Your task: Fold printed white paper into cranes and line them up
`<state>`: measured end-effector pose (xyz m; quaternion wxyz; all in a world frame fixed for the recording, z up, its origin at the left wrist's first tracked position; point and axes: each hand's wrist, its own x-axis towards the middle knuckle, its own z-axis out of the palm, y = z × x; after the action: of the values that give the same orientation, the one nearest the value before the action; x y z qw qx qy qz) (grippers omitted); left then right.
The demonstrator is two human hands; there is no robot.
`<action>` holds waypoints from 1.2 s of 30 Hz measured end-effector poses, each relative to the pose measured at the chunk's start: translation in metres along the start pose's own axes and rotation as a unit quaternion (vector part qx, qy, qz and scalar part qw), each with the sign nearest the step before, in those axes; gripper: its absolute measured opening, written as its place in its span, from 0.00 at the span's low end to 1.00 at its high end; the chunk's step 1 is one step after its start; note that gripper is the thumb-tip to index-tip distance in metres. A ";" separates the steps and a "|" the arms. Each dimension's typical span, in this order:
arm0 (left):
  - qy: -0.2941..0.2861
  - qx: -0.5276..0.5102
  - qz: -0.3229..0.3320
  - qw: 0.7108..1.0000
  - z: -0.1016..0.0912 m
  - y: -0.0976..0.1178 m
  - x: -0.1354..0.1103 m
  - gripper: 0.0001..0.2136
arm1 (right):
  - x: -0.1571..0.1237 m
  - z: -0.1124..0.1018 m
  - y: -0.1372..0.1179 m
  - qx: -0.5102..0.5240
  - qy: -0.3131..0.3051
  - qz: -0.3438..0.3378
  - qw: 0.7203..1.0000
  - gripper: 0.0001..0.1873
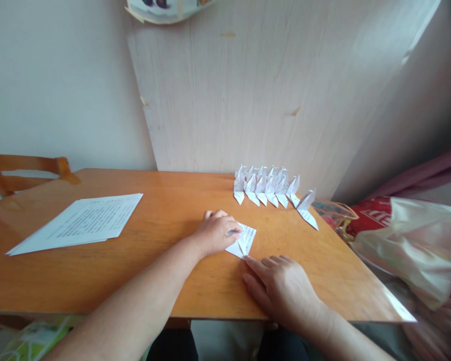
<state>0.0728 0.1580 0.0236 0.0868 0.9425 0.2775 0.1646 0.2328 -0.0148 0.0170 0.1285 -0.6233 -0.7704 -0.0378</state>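
Note:
A small square of folded printed paper (249, 237) lies on the table with one corner pointing toward me. My left hand (218, 232) is closed over its left side, thumb and fingertips on a folded flap. The index fingertip of my right hand (281, 283) touches the near corner of the paper. Thumb and index of that hand are apart, and its other fingers are loosely bent. Beyond my hands, several folded paper figures (261, 185) with upright points stand in rows. One more paper figure (306, 205) sits apart at their right end.
A stack of printed sheets (93, 218) lies on the left of the wooden table (165, 195). A wooden chair (26, 164) stands behind the far left corner. Red and white bags (409, 225) crowd the right edge. A wall panel (225, 100) rises behind the table.

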 end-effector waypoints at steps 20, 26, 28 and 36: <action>0.017 -0.055 -0.033 0.998 0.002 -0.002 0.002 0.10 | 0.088 -0.001 0.033 0.007 -0.074 0.108 0.991 0.20; 0.007 -0.044 -0.036 0.998 0.002 -0.002 0.002 0.10 | 0.089 -0.002 0.030 -0.029 -0.078 0.100 0.991 0.18; 0.006 -0.041 -0.036 0.998 0.002 -0.003 0.002 0.09 | 0.087 -0.004 0.028 -0.052 -0.075 0.096 0.991 0.17; 0.009 -0.039 -0.039 0.998 0.003 -0.003 0.002 0.09 | 0.075 -0.008 0.021 -0.082 -0.083 0.083 0.990 0.16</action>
<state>0.0746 0.1615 0.0205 0.1277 0.9255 0.3077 0.1804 0.2400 0.0590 0.0411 0.0147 -0.6943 -0.7185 -0.0383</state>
